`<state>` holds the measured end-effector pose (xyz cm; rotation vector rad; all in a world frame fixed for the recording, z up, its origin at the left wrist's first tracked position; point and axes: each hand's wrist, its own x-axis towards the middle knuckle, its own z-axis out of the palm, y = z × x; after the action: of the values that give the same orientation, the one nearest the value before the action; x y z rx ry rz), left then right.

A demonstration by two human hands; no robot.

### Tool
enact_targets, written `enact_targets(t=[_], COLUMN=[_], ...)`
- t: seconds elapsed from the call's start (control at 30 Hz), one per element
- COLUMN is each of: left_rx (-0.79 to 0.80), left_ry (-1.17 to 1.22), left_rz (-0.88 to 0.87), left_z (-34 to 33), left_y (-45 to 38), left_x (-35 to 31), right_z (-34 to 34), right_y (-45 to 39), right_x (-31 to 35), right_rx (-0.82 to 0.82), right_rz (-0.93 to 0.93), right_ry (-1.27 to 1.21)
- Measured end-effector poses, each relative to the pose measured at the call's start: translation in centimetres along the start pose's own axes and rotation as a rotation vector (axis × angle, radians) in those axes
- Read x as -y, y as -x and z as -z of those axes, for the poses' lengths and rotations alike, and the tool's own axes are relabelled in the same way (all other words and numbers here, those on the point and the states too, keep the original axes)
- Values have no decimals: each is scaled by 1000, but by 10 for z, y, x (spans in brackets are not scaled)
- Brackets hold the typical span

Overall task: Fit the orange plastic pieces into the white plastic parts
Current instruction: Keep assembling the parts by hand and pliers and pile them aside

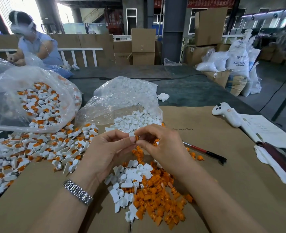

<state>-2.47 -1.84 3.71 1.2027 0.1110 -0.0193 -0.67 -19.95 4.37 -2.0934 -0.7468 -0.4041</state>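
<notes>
Left of my hands: assembled pile (38, 148) on the counter (223, 165)
Below my hands: loose pieces (155, 199)
Right: controller (226, 113)

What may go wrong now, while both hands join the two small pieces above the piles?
1. The left hand and right hand pinch the white part and orange piece only by the fingertips; either may slip into the loose mixed pile.
2. The assembled pile lies nearby, so unfinished parts may mix in.

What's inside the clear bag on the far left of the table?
The clear bag holds assembled pieces, white parts with orange inserts fitted, spilling out of its mouth onto the cardboard. Crinkled, glaring plastic hides the bag's upper part, so what lies deeper is unclear.
</notes>
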Motion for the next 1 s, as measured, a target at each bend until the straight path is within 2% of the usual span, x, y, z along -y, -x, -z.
enact_targets(t=[0.13, 0.2, 0.27, 0.33, 0.4, 0.47, 0.67, 0.9, 1.0], left_rx=[-19, -24, -21, -18, -22, -39, -32, -27, -17], left_ry=[-15, 5, 56, 84, 101, 79, 43, 40, 33], left_rz=[32, 50, 61, 59, 64, 61, 48, -1, -28], left_z=[1, 2, 3, 4, 5, 6, 5, 6, 4], left_y=[-1, -1, -2, -2, -3, -2, -1, -2, -2], left_x=[1, 1, 1, 1, 0, -1, -1, -1, -1], right_z=[1, 7, 19, 33, 43, 45, 44, 59, 55], right_y=[0, -2, -4, -2, 3, 6, 5, -3, -5], right_x=[-1, -5, -14, -28, -40, -46, -36, -15, 2], right_rx=[46, 83, 63, 71, 173, 279, 323, 128, 273], right_rz=[-17, -103, -240, -428, -618, -701, -631, -511, -448], right_ry=[-6, -3, 178, 469, 646, 680, 706, 345, 209])
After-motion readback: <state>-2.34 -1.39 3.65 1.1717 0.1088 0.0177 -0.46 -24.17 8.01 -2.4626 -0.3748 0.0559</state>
